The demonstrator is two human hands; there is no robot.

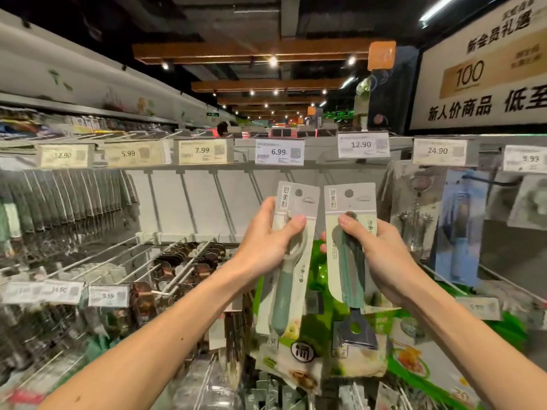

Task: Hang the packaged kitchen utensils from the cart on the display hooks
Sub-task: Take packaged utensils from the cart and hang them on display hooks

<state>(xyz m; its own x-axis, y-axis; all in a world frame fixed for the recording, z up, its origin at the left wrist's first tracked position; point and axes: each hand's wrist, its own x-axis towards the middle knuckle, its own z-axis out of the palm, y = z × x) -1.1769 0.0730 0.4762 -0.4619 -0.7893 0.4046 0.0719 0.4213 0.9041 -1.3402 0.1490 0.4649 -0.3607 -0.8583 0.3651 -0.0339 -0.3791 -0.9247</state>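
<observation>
My left hand [266,241] grips a carded peeler [285,291] with a pale green handle, thumb across the card's front. My right hand [376,255] grips a second carded utensil [350,273], dark green with a metal blade end hanging below the card. Both cards are held upright side by side in front of the white back panel, each with a round hang hole near its top. Bare display hooks [189,196] slant out of the panel above and to the left of the cards, under the 6.99 price tag [279,151].
Full hooks of dark packaged tools [68,199] hang at the left. Long wire hooks [118,255] with copper-coloured items jut out at lower left. Corkscrews and a blue package [455,232] hang at the right. More packaged goods and green packaging [414,359] lie below my hands.
</observation>
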